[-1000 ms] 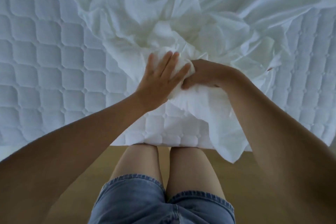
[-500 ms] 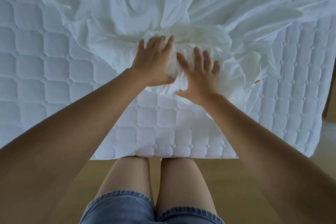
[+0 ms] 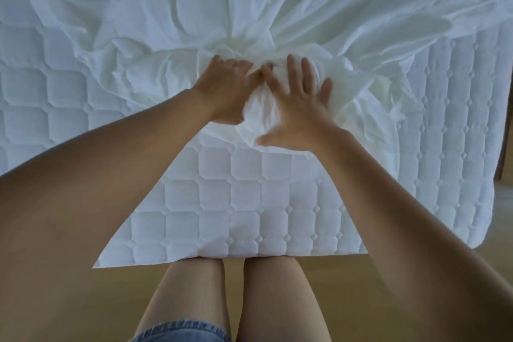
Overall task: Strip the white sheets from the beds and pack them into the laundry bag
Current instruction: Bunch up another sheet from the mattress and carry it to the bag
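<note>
1. Fingers of the left hand were curled into the white sheet, clutching a fold at the top of the bunch. Half a second earlier that hand had lain flat on it.
2. The right hand had its fingers straight and splayed. It pressed the bunch down against the mattress and held nothing (a second earlier it had been the one gripping).
3. The white sheet lay gathered into a wad between the two hands, not far from the mattress's near edge, with the rest fanned out in creases toward the far side. More bare quilting showed at the near edge than before, so the wad had been pushed further up the bed.
4. I judged the sheet to be free at this end and in the middle of being balled up for carrying. Its far corners could not be seen and no laundry bag was in view, so packing had not yet begun.
</note>
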Demonstrator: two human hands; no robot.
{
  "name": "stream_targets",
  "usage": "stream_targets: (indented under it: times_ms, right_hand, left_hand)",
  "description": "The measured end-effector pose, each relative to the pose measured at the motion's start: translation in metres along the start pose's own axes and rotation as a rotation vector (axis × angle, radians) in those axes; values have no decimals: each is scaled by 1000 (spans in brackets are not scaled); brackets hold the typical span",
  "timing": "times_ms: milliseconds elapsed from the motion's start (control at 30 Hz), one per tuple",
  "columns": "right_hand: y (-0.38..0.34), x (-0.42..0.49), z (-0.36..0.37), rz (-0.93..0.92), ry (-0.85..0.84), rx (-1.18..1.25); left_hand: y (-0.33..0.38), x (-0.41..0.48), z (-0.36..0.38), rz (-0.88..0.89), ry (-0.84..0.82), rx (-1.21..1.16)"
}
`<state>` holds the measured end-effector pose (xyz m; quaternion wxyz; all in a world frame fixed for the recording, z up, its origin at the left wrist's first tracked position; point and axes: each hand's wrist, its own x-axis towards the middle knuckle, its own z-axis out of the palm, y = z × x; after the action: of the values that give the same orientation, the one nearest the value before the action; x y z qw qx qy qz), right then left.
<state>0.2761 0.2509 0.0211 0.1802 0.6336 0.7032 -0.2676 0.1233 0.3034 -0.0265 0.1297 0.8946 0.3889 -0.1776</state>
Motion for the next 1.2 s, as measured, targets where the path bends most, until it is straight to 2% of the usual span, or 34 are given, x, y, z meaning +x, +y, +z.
stream_targets:
  times_ms: [100,233,300,433,500,567,633,733,833,900,1033,1100,1200]
  right_hand:
    - [5,0,4,-21,-107,-106]
    - [17,4,8,-27,50,36]
    - [17,0,12,-52,27,141]
    - [-2,-19,17,-91,-244,321]
    - [-22,-28,29,-138,-407,341]
    - [-43,-34,45,-180,-530,320]
    - [-58,-38,58,-208,-531,266]
    - [-61,-39,64,-205,-444,217]
    - [-58,-38,60,-185,-448,239]
    - [-59,-39,59,-148,-437,269]
    - [-62,-46,61,-78,-399,295]
    - [-63,-47,61,-77,-399,277]
    - [-64,-44,61,-69,-411,288]
  left_hand:
    - [0,6,-19,7,23,-61]
    - [7,-1,-33,-80,-69,-312]
    - [10,-9,-38,-102,-189,-388]
    - [13,-46,-26,-152,-479,-494]
    - [14,-75,-8,-191,-617,-564]
    - [18,-106,13,-212,-688,-594]
    - [22,-136,34,-271,-579,-611]
    - [18,-171,49,-364,-204,-615]
    - [5,-189,58,-504,71,-588]
    - [-9,-192,66,-736,86,-634]
    - [-25,-180,82,-1197,-33,-951]
    - [-27,-176,90,-1248,-64,-1009]
    - [-33,-176,91,-1156,-70,-1075]
